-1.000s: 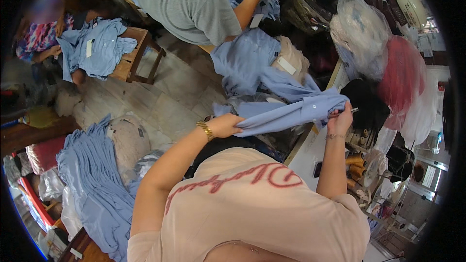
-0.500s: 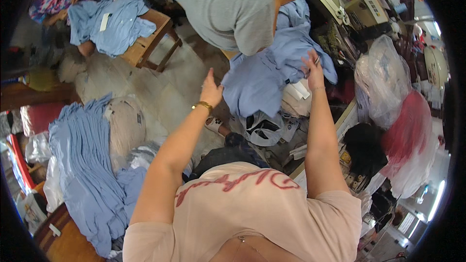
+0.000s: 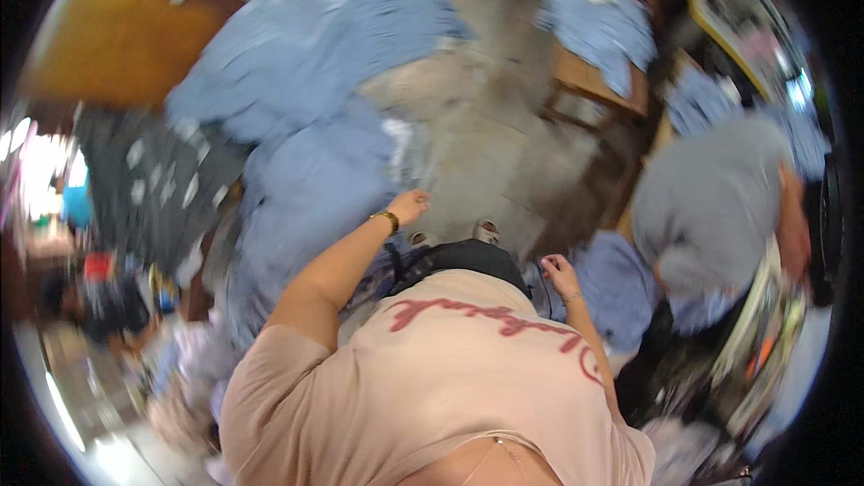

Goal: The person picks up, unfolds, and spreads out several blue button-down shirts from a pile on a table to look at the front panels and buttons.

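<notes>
My left hand (image 3: 409,207), with a gold-coloured bracelet at the wrist, hangs in the air beside a large heap of blue cloth (image 3: 315,162). Its fingers are loosely bent, apart, and hold nothing. Lower right, my right hand (image 3: 562,276) is held in front of a bundle of blue cloth (image 3: 616,283), its fingers loosely curled and empty. Whether it brushes that bundle I cannot tell. Turning blurs much of the picture.
A person in a grey shirt (image 3: 711,202) bends over at the right. Blue garments (image 3: 601,22) lie on a wooden stool (image 3: 585,81) at the back. A brown wooden table (image 3: 126,31) stands far left, above dark cloth (image 3: 153,184). Grey floor (image 3: 486,144) runs between.
My view has swung left, so the person in grey and the stool now appear farther right. Both hands have drawn back towards my body, and my right hand has moved away from the blue cloth.
</notes>
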